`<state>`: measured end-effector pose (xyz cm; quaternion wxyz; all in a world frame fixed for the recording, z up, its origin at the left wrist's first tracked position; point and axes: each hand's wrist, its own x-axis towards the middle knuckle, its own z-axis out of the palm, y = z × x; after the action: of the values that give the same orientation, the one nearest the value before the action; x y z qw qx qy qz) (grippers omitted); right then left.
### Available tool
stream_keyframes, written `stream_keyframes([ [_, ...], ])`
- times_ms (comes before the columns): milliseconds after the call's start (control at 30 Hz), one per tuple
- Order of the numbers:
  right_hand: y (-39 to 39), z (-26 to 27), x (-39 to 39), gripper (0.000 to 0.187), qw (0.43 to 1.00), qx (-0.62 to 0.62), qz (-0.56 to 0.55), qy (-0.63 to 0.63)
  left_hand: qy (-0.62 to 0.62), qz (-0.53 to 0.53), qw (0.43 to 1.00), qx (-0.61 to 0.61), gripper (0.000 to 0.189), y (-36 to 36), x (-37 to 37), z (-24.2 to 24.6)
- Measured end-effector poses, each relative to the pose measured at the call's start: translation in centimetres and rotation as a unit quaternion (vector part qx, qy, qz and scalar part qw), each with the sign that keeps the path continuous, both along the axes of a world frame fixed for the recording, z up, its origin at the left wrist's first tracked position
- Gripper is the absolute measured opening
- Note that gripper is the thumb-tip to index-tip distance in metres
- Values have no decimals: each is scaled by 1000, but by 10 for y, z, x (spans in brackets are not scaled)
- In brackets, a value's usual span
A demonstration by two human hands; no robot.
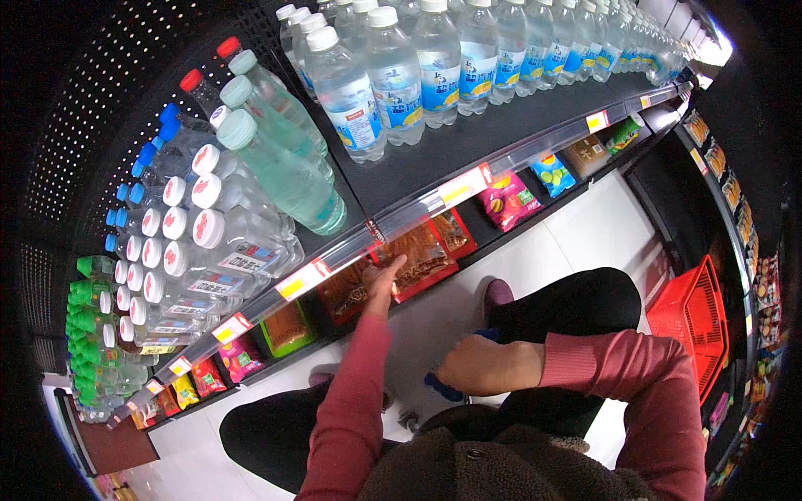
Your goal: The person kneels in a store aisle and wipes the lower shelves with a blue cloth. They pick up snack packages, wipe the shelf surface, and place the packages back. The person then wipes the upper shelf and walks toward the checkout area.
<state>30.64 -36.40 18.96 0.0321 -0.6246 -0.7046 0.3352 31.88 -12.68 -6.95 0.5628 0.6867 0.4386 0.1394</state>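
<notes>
My left hand [383, 275] reaches to the low shelf and touches a red-edged snack packet [421, 258], its thumb over the left side of the packet; its other fingers are partly hidden, so a grip cannot be told. More brown and red packets [348, 291] lie on the left, and one [453, 232] lies behind on the right. Nearer my body, over my knees, my right hand [482, 366] is closed around a dark blue cloth [448, 388], which shows on both sides of the fist.
Above the low shelf, a black shelf [401, 172] with a clear price rail holds rows of drink bottles [366, 116] and green-tinted bottles [288, 175]. Bagged snacks [509, 201] lie below. A red shopping basket [689, 325] stands at the right, beside another stocked shelf.
</notes>
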Motion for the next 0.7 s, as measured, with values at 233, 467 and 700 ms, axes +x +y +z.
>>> stream_keyframes([
  [233, -3, 2, 23, 14, 990, 66, -92, 82, -107, -90, 921, -363, 58, 10, -13, -1],
  [467, 3, 1, 51, 20, 973, 101, -207, 7, -247, -81, 923, -282, 32, -29, -71, 73],
  [700, -12, -5, 90, 13, 810, 295, -506, 1, -246, -9, 861, -445, 44, -52, -77, 84],
])
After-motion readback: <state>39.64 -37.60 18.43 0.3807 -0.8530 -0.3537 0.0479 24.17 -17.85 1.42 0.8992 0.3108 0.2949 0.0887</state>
